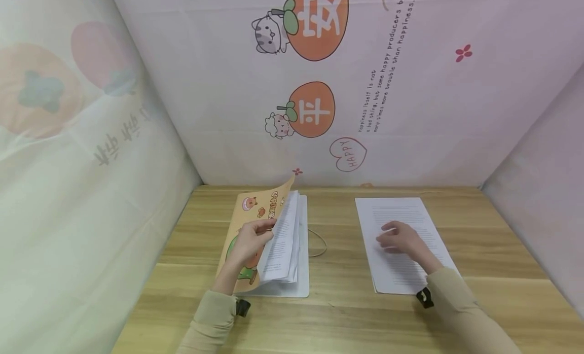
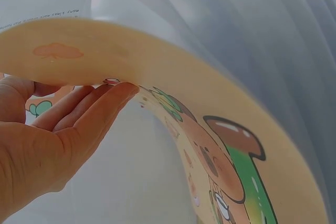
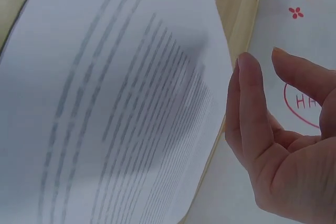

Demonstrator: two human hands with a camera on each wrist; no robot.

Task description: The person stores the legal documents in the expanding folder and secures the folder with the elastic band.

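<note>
A folder (image 1: pixel 250 204) with an orange cartoon cover stands part-way open on the left, several printed sheets (image 1: pixel 279 252) inside it. My left hand (image 1: pixel 251 238) touches the outer face of its curved cover. In the left wrist view, extended fingers (image 2: pixel 100 103) lie against the bent cover (image 2: pixel 173 61). On the right a printed paper (image 1: pixel 397 217) lies flat on the table. Above it is my right hand (image 1: pixel 400 238), fingers slightly bent and holding nothing. The right wrist view shows a gap between its thumb and fingers (image 3: pixel 251 93), beside the page (image 3: pixel 105 103).
A thin elastic loop (image 1: pixel 323 245) sticks out from the folder's right side. The wooden table (image 1: pixel 337 313) ends at a printed cloth wall (image 1: pixel 228 115) behind, with more cloth walls at left and right.
</note>
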